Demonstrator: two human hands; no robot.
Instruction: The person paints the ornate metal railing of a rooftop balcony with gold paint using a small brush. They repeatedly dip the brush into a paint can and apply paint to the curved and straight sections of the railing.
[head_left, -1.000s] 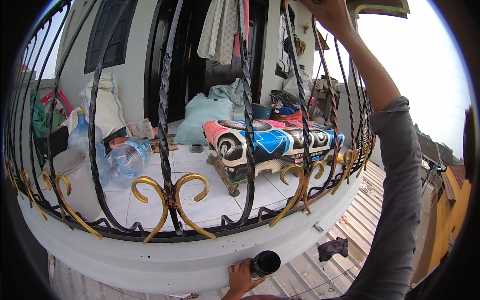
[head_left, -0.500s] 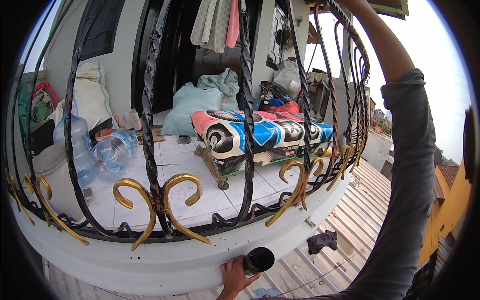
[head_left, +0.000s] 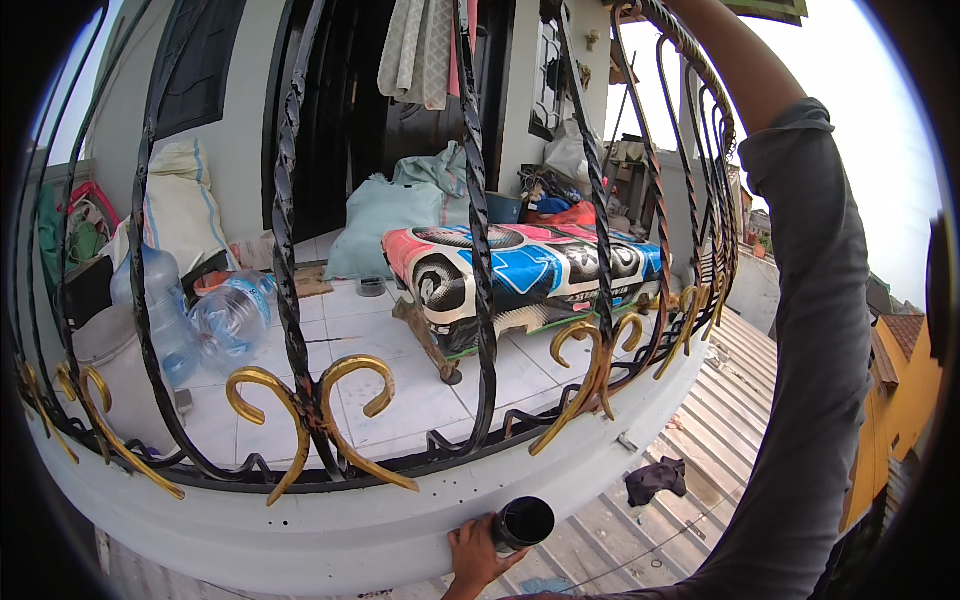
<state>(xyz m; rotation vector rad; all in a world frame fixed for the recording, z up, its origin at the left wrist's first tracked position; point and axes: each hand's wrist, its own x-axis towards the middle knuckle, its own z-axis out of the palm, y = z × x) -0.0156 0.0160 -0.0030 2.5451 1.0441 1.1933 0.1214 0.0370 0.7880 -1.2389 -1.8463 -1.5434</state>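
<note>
At 6 o'clock, our left hand (head_left: 474,554) curls around the side of a black cup (head_left: 526,519), its open mouth toward us, just beside the white ledge (head_left: 340,535). Our right sleeve (head_left: 815,330) sweeps from 5 o'clock up to 1 o'clock, hiding part of the metal roof (head_left: 725,405); that hand lies past the upper edge, so we cannot tell its grip. A dark rag (head_left: 655,482) lies on the roof toward 4:30. Behind the ledge, the railing (head_left: 319,420) stands between us and a low table under a printed sheet (head_left: 540,275) at the centre. Beyond its bars we see water bottles (head_left: 168,310) at 9 o'clock, a pale sack (head_left: 385,228) toward 10, and a hanging cloth (head_left: 425,55) near 12.
</note>
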